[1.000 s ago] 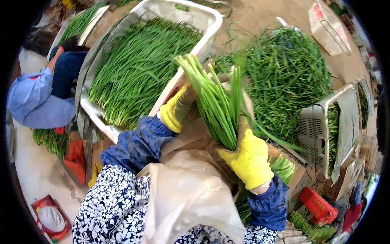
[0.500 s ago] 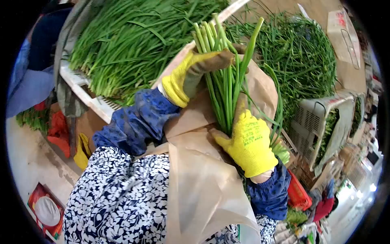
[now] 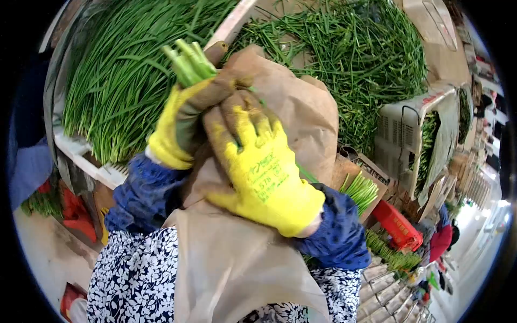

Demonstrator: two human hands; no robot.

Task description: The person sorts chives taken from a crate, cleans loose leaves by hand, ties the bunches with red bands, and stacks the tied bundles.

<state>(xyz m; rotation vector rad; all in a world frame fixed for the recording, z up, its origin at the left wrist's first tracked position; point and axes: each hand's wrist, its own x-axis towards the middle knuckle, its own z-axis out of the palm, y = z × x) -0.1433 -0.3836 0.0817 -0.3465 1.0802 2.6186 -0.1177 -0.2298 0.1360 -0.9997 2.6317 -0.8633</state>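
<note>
Head view: our left hand (image 3: 186,116) clamps green stems (image 3: 189,64) before the white crate (image 3: 97,171); our right hand (image 3: 258,156) overlaps it, grip hidden (its green print (image 3: 265,180) seems to say "L578").

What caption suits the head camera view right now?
Gloved left hand grips green stalks, right hand against it, beside a crate of greens.

Left yellow-and-brown gloved hand (image 3: 186,110) grips a bunch of pale-ended green stalks (image 3: 191,62); right yellow-and-brown gloved hand (image 3: 264,169) lies against it, fingers together. White plastic crate (image 3: 81,148), left, holds long green leaves.
</note>
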